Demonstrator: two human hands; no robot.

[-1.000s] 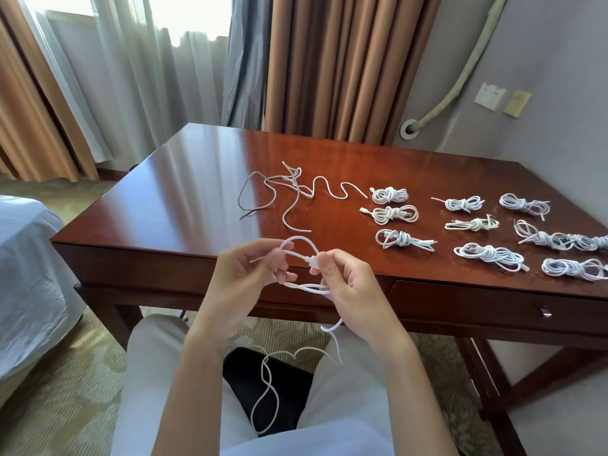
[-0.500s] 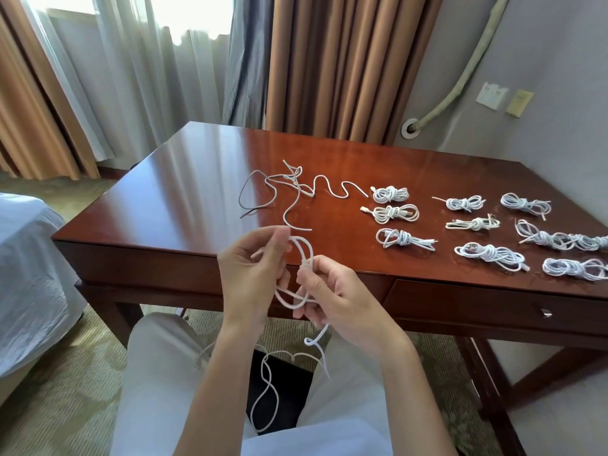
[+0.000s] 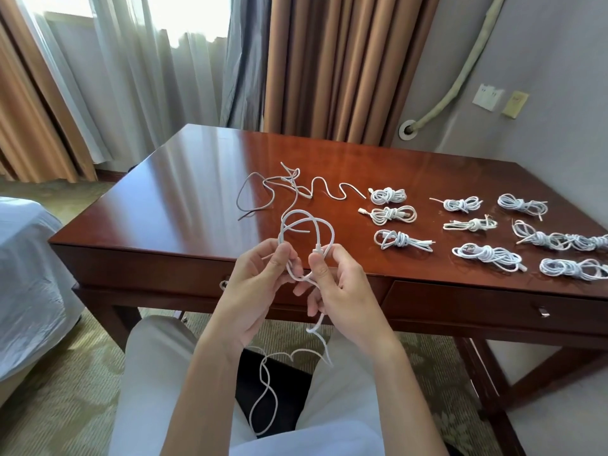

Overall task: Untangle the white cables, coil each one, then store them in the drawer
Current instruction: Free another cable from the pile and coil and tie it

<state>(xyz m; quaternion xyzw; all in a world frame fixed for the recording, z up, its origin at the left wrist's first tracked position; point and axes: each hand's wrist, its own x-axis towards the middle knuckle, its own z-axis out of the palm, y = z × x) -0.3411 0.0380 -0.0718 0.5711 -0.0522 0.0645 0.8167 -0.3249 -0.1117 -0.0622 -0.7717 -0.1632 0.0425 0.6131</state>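
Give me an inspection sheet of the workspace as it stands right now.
Surface: glossy reddish-brown wooden desk, both front drawers shut.
Job's things: ten coiled white cable bundles on the desk's right half; loose tangled white and grey cables mid-desk.
Clutter: nothing seen.
Grips: left hand and right hand each pinch the white cable being looped in front of the desk edge.
Cables: the held cable's tail hangs to the lap.
Surroundings: tan curtains, sheer drapes, grey wall with wall plates, white bed at left, patterned carpet.
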